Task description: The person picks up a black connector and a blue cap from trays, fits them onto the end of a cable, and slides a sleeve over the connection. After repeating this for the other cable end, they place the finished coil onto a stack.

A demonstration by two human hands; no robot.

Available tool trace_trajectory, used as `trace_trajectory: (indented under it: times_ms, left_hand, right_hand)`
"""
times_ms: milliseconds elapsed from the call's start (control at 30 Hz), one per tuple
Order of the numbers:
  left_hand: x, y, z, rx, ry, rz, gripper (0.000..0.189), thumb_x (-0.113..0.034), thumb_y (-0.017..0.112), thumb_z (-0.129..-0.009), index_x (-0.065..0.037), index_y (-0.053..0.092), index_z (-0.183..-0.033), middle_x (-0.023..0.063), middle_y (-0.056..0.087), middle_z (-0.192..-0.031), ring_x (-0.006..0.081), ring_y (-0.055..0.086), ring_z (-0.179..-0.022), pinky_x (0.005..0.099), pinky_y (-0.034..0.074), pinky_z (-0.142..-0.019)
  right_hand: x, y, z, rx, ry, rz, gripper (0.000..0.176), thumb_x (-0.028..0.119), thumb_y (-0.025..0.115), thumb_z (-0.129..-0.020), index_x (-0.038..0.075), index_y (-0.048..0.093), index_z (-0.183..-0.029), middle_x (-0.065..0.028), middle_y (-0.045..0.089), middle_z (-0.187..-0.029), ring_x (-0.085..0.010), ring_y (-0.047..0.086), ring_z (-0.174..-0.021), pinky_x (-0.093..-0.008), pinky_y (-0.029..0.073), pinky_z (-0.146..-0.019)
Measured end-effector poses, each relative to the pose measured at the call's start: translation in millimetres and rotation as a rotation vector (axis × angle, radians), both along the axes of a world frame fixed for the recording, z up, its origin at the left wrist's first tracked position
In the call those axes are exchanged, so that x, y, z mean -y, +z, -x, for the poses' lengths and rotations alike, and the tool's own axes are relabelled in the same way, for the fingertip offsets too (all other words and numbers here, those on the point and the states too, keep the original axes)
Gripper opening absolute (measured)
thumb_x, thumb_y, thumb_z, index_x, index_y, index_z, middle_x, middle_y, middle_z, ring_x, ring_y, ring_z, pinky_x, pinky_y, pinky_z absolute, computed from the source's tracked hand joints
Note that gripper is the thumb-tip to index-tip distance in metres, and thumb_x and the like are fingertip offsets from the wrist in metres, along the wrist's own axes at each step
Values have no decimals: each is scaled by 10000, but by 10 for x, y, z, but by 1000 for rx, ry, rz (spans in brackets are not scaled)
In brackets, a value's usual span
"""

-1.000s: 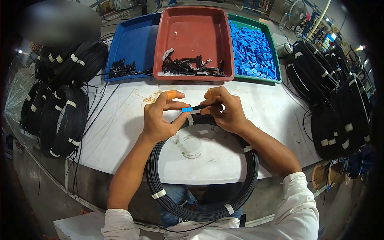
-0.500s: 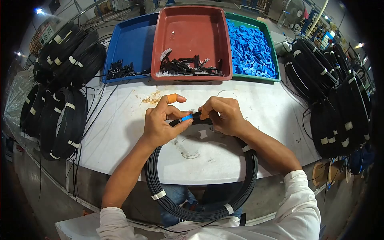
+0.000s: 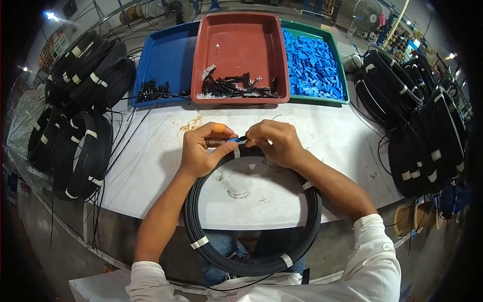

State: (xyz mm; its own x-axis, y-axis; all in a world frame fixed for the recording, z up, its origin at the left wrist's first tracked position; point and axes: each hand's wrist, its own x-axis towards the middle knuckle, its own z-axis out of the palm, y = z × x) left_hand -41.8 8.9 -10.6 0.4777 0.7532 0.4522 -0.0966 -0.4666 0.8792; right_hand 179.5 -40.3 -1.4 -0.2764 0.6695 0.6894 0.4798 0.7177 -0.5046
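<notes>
Left hand (image 3: 200, 149) closed, thumb and fingers pinching a small blue connector (image 3: 232, 140). Connector held just above the table (image 3: 151, 166), over the far rim of the black cable coil (image 3: 190, 216). Long axis left–right, its black end pointing at the right hand (image 3: 274, 143). Right hand closed, pinching the cable end (image 3: 243, 137) that meets the connector.

blue connector (image 3: 233, 140) – on black cable end (image 3: 242, 138)
</notes>
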Motion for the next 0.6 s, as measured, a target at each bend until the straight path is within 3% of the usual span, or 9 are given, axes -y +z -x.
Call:
trace_trajectory:
  times_ms: [67,133,267,333,367,433,500,567,600]
  left_hand:
    - [16,35,-23,126,-64,147,155,-16,781,-815,17,711,-950,96,744,-884,153,729,-809,269,588,-747]
    - [23,61,-17,-122,-18,72,134,-3,769,-824,29,713,-941,95,742,-864,151,726,-802,261,579,-738]
    - [130,159,-31,-207,33,-47,145,23,760,-825,41,686,-948,101,725,-858,126,702,-783,251,571,-744]
    - [200,242,-62,-190,97,114,136,61,751,-806,35,682,-920,89,724,-852,123,703,-783,245,574,-727]
    - [233,264,-75,-183,129,199,138,81,747,-796,32,680,-906,82,723,-849,122,703,-783,241,575,-719]
    - [302,256,-141,-169,216,127,166,104,739,-769,22,674,-896,77,722,-811,132,709,-748,249,576,-690]
    - [325,241,-153,-263,337,-227,189,151,672,-733,2,651,-847,66,705,-729,148,713,-681,265,563,-637]
    - [330,256,-177,-303,375,-289,189,159,631,-722,-5,632,-816,63,693,-698,161,715,-662,276,556,-622]
    - [329,261,-182,-341,406,-352,196,168,589,-711,-13,613,-784,60,680,-668,173,718,-644,286,549,-606]
  right_hand:
    - [20,5,-16,174,31,-218,215,-46,705,-708,24,636,-900,-86,683,-890,-246,687,-755,-361,560,-635]
    - [27,38,-18,250,30,-286,208,-14,701,-704,25,632,-896,-84,676,-909,-245,671,-758,-358,555,-635]
    - [45,70,-23,391,2,-421,192,85,685,-707,46,594,-871,-80,639,-950,-221,629,-758,-342,537,-640]
    - [54,91,-17,437,-32,-492,198,113,682,-707,63,568,-860,-71,624,-952,-203,612,-748,-336,528,-646]
    - [63,101,-8,442,-37,-490,198,113,682,-707,63,568,-860,-71,624,-952,-203,612,-748,-336,528,-646]
    - [90,131,47,496,-34,-485,190,114,679,-707,67,556,-844,-69,620,-944,-200,612,-747,-340,527,-645]
    - [95,127,112,476,-46,-470,177,95,675,-702,67,545,-820,-78,637,-904,-208,624,-739,-348,524,-625]
    - [95,95,154,321,-75,-302,210,44,688,-654,64,555,-815,-94,667,-861,-219,641,-737,-358,523,-606]
    - [144,201,153,275,-43,-119,243,-59,670,-634,40,578,-836,-119,687,-806,-253,663,-706,-372,529,-593]
